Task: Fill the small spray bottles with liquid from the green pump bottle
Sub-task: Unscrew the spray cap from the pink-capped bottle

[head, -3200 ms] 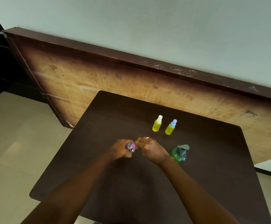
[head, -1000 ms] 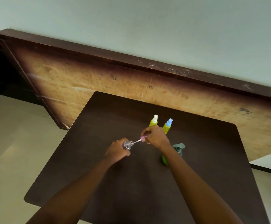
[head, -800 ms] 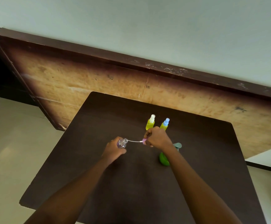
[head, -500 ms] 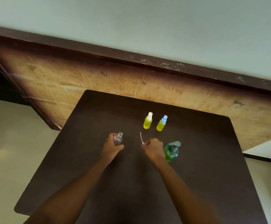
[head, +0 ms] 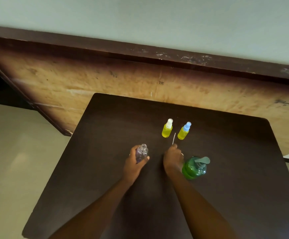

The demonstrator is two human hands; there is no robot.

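- The green pump bottle (head: 194,167) is set upright on the dark table (head: 106,169).
- Just left of it, a thin tube (head: 174,138) is pinched in the curled fingers of the right hand (head: 173,157).
- Further left of it, a clear small bottle (head: 141,152) with no top is gripped by the left hand (head: 134,165).
- Behind it, a white-topped bottle (head: 167,130) and a blue-topped bottle (head: 184,131), both filled with yellow, are stood side by side.

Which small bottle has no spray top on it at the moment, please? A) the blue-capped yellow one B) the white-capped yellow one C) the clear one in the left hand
C: the clear bottle gripped by the left hand shows an open neck, and the right hand holds the dip tube apart from it.
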